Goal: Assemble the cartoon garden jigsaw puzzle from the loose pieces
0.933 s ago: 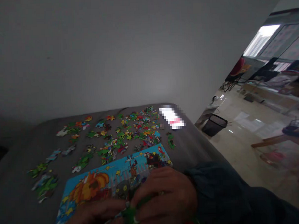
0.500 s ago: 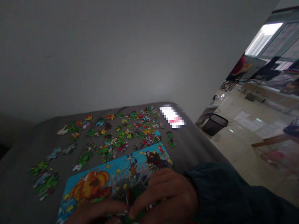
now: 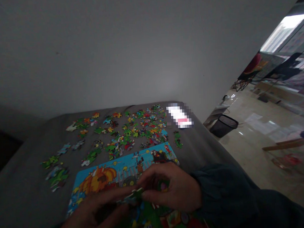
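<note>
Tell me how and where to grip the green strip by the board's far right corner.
Probably pinch the green strip by its long edges from above, coming from the right: it lies flat and narrow, with the board and loose pieces leftward, grey cloth rightward.

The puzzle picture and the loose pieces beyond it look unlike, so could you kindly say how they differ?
The puzzle picture is one broad panel; the loose pieces are far smaller and scattered. The puzzle picture shows straight outer edges; the loose pieces have knobbed outlines. Both are multicoloured and lie on grey cloth.
</note>
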Action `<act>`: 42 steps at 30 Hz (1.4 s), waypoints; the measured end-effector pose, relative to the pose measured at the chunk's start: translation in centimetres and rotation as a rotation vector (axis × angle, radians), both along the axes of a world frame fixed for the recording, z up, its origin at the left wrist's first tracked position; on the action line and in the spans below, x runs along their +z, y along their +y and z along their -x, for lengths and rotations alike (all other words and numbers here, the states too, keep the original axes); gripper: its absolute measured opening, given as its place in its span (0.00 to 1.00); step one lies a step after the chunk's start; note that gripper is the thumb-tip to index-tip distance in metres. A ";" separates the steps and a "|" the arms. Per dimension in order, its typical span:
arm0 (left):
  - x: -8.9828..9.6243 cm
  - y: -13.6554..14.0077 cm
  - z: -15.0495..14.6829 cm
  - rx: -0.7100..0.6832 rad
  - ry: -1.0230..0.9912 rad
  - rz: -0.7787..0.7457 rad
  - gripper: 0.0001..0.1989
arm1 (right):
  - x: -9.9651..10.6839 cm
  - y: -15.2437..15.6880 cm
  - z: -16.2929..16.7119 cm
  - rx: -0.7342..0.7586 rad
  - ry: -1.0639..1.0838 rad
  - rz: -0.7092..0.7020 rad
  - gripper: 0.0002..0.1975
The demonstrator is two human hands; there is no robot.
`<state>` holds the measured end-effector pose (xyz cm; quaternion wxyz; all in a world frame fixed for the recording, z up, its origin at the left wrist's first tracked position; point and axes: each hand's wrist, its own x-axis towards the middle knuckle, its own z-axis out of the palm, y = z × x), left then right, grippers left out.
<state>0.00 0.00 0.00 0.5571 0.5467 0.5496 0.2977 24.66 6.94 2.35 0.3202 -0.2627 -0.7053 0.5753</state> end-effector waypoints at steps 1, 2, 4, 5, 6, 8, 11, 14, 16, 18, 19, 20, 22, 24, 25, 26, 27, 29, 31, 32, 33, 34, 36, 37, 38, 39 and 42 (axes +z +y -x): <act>0.2 0.1 -0.2 -0.016 -0.064 0.048 0.18 | 0.1 0.0 0.0 0.004 -0.014 0.125 0.09; 0.4 0.2 -0.5 -0.033 -0.125 0.103 0.22 | 0.2 0.0 0.0 0.013 -0.017 0.242 0.09; 0.9 0.2 -1.0 -0.058 -0.215 0.203 0.29 | 0.2 0.0 0.1 0.026 -0.016 0.430 0.13; 1.1 0.3 -1.2 -0.060 -0.233 0.231 0.31 | 0.1 0.0 0.1 0.027 -0.019 0.495 0.16; 1.2 0.3 -1.4 -0.058 -0.238 0.244 0.33 | 0.1 0.1 0.2 0.023 -0.026 0.539 0.18; 1.5 0.3 -1.7 -0.048 -0.229 0.246 0.36 | 0.1 0.1 0.3 0.003 -0.047 0.576 0.21; 1.7 0.1 -1.9 -0.039 -0.215 0.254 0.39 | 0.2 0.1 0.4 0.022 -0.057 0.632 0.23; 1.9 0.1 -1.9 -0.018 -0.185 0.231 0.38 | 0.2 0.3 0.5 0.063 -0.057 0.687 0.24; 2.1 0.2 -1.8 -0.002 -0.163 0.203 0.33 | 0.1 0.4 0.5 0.049 -0.060 0.675 0.23; 2.2 0.5 -1.7 0.008 -0.154 0.191 0.29 | 0.0 0.3 0.5 0.004 -0.068 0.623 0.20; 2.2 0.6 -1.6 0.012 -0.152 0.187 0.26 | 0.0 0.2 0.4 -0.019 -0.077 0.587 0.18; 2.1 0.7 -1.5 0.013 -0.149 0.184 0.24 | 0.0 0.2 0.4 -0.042 -0.085 0.551 0.15; 2.0 0.9 -1.4 0.016 -0.125 0.171 0.21 | 0.0 0.1 0.4 -0.072 -0.101 0.498 0.12; 1.7 1.0 -1.3 0.012 -0.093 0.154 0.19 | 0.0 0.1 0.4 -0.081 -0.105 0.486 0.12; 1.6 1.0 -1.3 0.012 -0.082 0.150 0.19 | 0.0 0.1 0.4 -0.079 -0.097 0.494 0.12; 1.6 1.0 -1.4 0.013 -0.074 0.145 0.18 | 0.0 0.1 0.4 -0.072 -0.084 0.509 0.13; 1.7 1.0 -1.4 0.017 -0.068 0.138 0.18 | -0.1 0.1 0.4 -0.065 -0.071 0.526 0.15; 1.9 1.1 -1.6 0.026 -0.050 0.115 0.17 | -0.1 0.1 0.4 -0.046 -0.052 0.555 0.18; 2.4 1.1 -1.8 0.038 -0.029 0.080 0.16 | -0.2 0.1 0.3 -0.030 -0.040 0.571 0.19; 2.6 1.1 -1.9 0.042 -0.018 0.065 0.15 | -0.2 0.1 0.3 -0.030 -0.031 0.573 0.19; 2.8 1.1 -2.0 0.046 -0.009 0.053 0.15 | -0.2 0.1 0.3 -0.033 -0.019 0.574 0.19; 3.0 1.1 -2.0 0.046 -0.003 0.046 0.15 | -0.2 0.1 0.3 -0.037 -0.005 0.577 0.19; 3.2 1.0 -2.0 0.043 0.005 0.044 0.15 | -0.2 0.1 0.3 -0.036 0.015 0.588 0.19; 3.2 1.0 -2.0 0.042 0.008 0.044 0.15 | -0.2 0.1 0.3 -0.030 0.018 0.597 0.20; 3.3 1.0 -2.0 0.043 0.012 0.043 0.15 | -0.1 0.1 0.3 -0.023 0.018 0.606 0.20; 3.2 1.1 -2.0 0.044 0.022 0.043 0.15 | -0.1 0.1 0.3 -0.017 0.015 0.614 0.20; 3.2 1.1 -2.1 0.047 0.055 0.032 0.14 | -0.2 0.1 0.3 -0.012 0.006 0.606 0.20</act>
